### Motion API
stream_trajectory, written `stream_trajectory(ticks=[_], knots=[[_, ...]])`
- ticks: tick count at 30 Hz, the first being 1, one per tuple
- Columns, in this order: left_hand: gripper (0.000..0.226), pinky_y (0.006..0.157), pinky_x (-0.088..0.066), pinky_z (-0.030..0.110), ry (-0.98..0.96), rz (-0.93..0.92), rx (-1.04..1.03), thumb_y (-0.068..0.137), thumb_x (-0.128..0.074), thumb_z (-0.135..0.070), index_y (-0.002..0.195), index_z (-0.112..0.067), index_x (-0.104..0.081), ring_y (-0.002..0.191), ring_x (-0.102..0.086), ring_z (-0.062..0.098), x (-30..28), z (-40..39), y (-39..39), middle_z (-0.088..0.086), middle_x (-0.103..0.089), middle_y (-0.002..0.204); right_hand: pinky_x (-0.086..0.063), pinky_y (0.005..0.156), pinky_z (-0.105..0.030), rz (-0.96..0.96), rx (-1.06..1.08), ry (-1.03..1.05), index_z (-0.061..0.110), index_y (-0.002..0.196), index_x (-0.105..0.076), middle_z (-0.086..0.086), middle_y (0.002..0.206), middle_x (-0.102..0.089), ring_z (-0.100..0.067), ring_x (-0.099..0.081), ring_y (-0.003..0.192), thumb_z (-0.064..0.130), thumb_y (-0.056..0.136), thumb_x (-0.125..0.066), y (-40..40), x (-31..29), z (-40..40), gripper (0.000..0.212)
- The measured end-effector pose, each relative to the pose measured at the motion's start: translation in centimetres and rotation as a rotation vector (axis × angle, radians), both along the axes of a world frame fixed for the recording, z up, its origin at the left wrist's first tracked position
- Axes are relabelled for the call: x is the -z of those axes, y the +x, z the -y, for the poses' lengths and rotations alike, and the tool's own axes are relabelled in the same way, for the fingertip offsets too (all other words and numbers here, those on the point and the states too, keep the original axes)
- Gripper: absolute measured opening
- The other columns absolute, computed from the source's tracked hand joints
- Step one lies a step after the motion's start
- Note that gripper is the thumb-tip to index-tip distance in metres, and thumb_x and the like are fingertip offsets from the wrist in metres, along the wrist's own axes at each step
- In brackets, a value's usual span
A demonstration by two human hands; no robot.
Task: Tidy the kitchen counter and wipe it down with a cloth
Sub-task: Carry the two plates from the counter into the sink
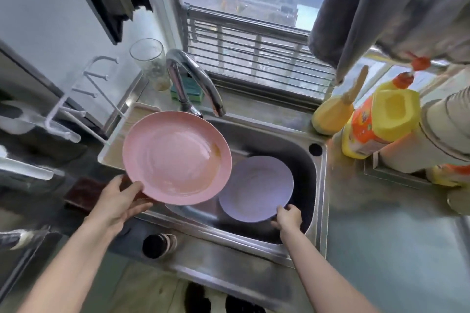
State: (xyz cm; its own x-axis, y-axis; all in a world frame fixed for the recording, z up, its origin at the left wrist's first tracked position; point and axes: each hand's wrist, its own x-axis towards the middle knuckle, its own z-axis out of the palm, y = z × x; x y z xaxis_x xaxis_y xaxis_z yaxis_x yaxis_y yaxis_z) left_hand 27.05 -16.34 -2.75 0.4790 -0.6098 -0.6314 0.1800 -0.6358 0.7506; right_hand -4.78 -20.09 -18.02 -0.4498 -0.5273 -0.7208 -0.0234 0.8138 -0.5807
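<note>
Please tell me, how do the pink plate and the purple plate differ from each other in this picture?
The pink plate looks larger than the purple plate and partly covers it in this view. The left hand holds the pink plate above the sink rim, while the right hand holds the purple plate lower, inside the basin. The pink plate shows a brownish smear; the purple one looks clean. Both are round and gripped by the near edge.

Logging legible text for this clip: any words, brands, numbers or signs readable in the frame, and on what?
Nothing in the head view can be read.
Yellow detergent bottle: its orange label carries print, but too blurred to make out.
Second yellow bottle lower right: orange label patch, unreadable.
Pink plate, purple plate, glass jar and faucet: no visible markings.
</note>
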Motion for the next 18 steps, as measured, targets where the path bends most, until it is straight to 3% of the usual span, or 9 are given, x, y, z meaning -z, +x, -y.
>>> stream_trajectory(ticks=[3, 6, 8, 10, 13, 15, 18], knots=[[0.039, 0.043, -0.054, 0.020, 0.024, -0.015, 0.011, 0.090, -0.047, -0.001, 0.128, -0.002, -0.038, 0.071, -0.060, 0.028, 0.5, 0.4, 0.3, 0.020, -0.054, 0.105, -0.048, 0.037, -0.021, 0.118, 0.033, 0.066, 0.005, 0.103, -0.058, -0.015, 0.097, -0.059, -0.031, -0.058, 0.082, 0.003, 0.088, -0.048, 0.8, 1.9, 0.3, 0.018], [0.039, 0.044, -0.054, 0.021, 0.033, -0.038, 0.017, 0.090, -0.046, 0.000, 0.128, -0.002, -0.039, 0.069, -0.059, 0.028, 0.7, 0.7, 0.4, 0.015, -0.057, 0.091, -0.048, 0.060, -0.033, 0.230, 0.043, 0.164, 0.007, 0.097, -0.050, -0.013, 0.087, -0.054, -0.029, -0.053, 0.075, 0.000, 0.089, -0.045, 1.7, 2.4, 0.7, 0.012], [0.038, 0.043, -0.054, 0.021, 0.037, -0.048, 0.025, 0.089, -0.046, 0.001, 0.127, -0.002, -0.039, 0.064, -0.060, 0.027, 0.6, 0.9, 0.4, 0.012, -0.056, 0.087, -0.035, 0.054, -0.027, 0.186, 0.021, 0.166, 0.008, 0.087, -0.049, -0.007, 0.066, -0.045, -0.018, -0.041, 0.056, -0.003, 0.087, -0.044, 2.1, 2.1, 0.8, 0.012], [0.038, 0.042, -0.053, 0.021, 0.037, -0.060, 0.035, 0.089, -0.046, 0.002, 0.126, -0.003, -0.040, 0.051, -0.065, 0.021, 0.4, 1.1, 0.3, 0.015, -0.055, 0.096, -0.026, 0.047, -0.021, 0.124, -0.044, 0.089, 0.010, 0.080, -0.050, -0.002, 0.060, -0.040, -0.013, -0.035, 0.052, -0.002, 0.085, -0.047, 2.6, 0.9, 1.2, 0.014], [0.037, 0.041, -0.053, 0.020, 0.028, -0.080, 0.072, 0.088, -0.046, 0.003, 0.124, -0.006, -0.041, 0.043, -0.064, 0.014, -0.1, 1.3, 0.0, 0.016, -0.055, 0.103, -0.040, 0.055, -0.023, 0.339, -0.139, -0.062, 0.011, 0.087, -0.054, -0.005, 0.076, -0.055, -0.019, -0.054, 0.069, 0.015, 0.093, -0.050, 4.7, -3.9, 1.5, 0.008], [0.035, 0.042, -0.053, 0.020, 0.027, -0.098, 0.099, 0.088, -0.046, 0.003, 0.121, -0.008, -0.042, 0.043, -0.065, 0.014, -0.7, 1.2, -0.4, 0.013, -0.058, 0.096, -0.052, 0.070, -0.031, 0.558, -0.243, -0.126, 0.011, 0.104, -0.057, -0.005, 0.093, -0.067, -0.024, -0.065, 0.086, 0.032, 0.094, -0.050, 6.4, -7.9, 1.2, 0.024], [0.037, 0.041, -0.052, 0.020, 0.018, -0.122, 0.123, 0.088, -0.046, 0.003, 0.123, -0.006, -0.042, 0.047, -0.066, 0.017, -1.2, 1.0, -0.8, 0.013, -0.060, 0.100, -0.055, 0.066, -0.031, 0.604, -0.296, -0.237, 0.008, 0.113, -0.056, -0.007, 0.095, -0.069, -0.024, -0.069, 0.077, 0.031, 0.093, -0.052, 7.9, -11.0, 0.3, 0.030]])
